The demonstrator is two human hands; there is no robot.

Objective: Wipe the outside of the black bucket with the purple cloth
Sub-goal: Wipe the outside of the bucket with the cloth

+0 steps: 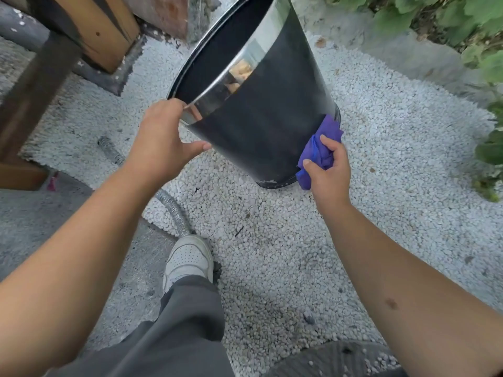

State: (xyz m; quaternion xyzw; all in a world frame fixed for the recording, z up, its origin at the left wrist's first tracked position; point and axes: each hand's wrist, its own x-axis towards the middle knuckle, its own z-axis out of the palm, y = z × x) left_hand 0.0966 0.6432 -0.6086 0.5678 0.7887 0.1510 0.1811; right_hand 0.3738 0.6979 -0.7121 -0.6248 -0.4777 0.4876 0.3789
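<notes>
The black bucket [261, 123] with a shiny silver band under its rim stands tilted on white gravel, its mouth leaning toward the upper left. My left hand [163, 142] grips the near rim, fingers over the edge and thumb against the outer wall. The bunched purple cloth [319, 151] is held in my right hand [328, 170], which presses it against the bucket's lower right side near the base.
White gravel [381, 172] covers the ground around the bucket. A wooden post and beams [40, 85] stand at the upper left. A corrugated metal hose [174, 210] lies by my white shoe [189, 259]. Green plants [476, 28] line the right edge.
</notes>
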